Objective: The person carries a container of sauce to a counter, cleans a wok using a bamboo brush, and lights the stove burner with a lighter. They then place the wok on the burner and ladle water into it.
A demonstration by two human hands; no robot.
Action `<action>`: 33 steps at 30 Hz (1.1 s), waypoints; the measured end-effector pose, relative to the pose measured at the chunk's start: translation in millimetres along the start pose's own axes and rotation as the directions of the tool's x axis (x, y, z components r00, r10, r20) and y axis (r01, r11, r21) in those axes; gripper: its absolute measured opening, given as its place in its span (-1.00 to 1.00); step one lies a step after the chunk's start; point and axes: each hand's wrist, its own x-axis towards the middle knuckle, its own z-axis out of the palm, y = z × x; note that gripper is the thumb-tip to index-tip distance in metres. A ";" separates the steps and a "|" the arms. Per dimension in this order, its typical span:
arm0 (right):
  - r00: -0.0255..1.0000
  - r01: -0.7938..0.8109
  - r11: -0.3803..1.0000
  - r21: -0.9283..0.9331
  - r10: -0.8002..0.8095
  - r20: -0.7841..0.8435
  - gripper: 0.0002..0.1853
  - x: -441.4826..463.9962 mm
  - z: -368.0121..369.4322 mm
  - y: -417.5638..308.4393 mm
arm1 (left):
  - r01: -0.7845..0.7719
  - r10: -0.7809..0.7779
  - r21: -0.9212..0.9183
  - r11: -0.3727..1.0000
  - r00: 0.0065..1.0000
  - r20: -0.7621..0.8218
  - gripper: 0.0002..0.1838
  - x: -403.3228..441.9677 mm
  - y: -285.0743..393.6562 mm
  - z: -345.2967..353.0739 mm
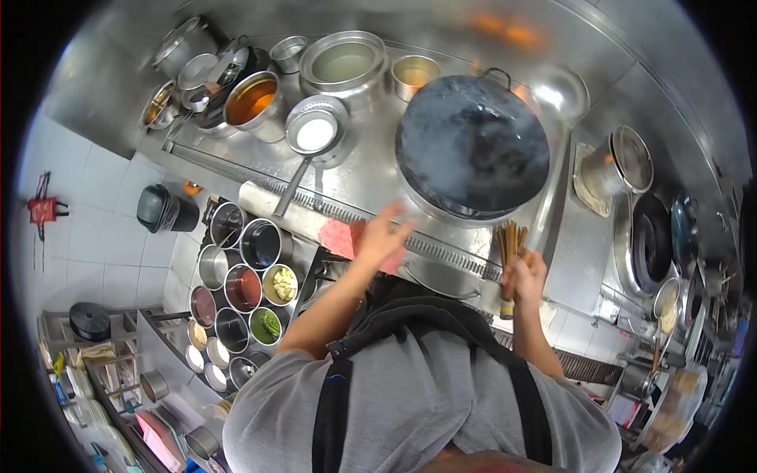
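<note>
Steam rises from a large black wok (473,150) on the steel stove. My left hand (385,236) is in front of the wok's near left side, fingers apart and slightly blurred, with nothing in them. Under and beside that hand lies a pink cloth (341,236) on the stove's front edge. My right hand (523,276) is wrapped round a bamboo brush (509,240), its bristles pointing up, near the wok's lower right side. Left of the wok, a ladle (292,189) rests with its bowl over a perforated strainer.
A big steel pot (343,63) and an orange-liquid pot (252,98) stand at the back left. Several ingredient containers (243,288) are at the lower left. A lidded pot (619,162) stands on the right, beside another dark wok (651,244).
</note>
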 end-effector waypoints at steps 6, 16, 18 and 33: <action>0.738 0.533 0.800 -0.274 -0.282 0.613 -0.59 12.7 127.2 -39.6 | 0.336 -0.137 -0.731 0.594 0.937 0.320 -0.37 64.5 91.7 2.2; 0.996 -0.038 0.811 -0.584 0.079 0.046 -0.60 -39.8 -44.5 65.9 | 0.172 -0.003 0.808 0.563 0.978 -0.206 -0.70 301.5 -39.7 -185.5; 0.989 -0.149 0.755 -0.638 0.108 -0.103 -0.61 -55.6 -68.0 64.1 | 0.136 -0.046 0.839 0.527 0.990 -0.131 -0.77 337.9 -40.7 -188.5; 0.888 -0.440 0.662 -0.606 0.221 -0.403 -0.64 -109.6 -168.7 147.4 | 0.387 -0.267 -0.889 0.246 0.908 0.322 -0.82 287.1 58.3 -222.3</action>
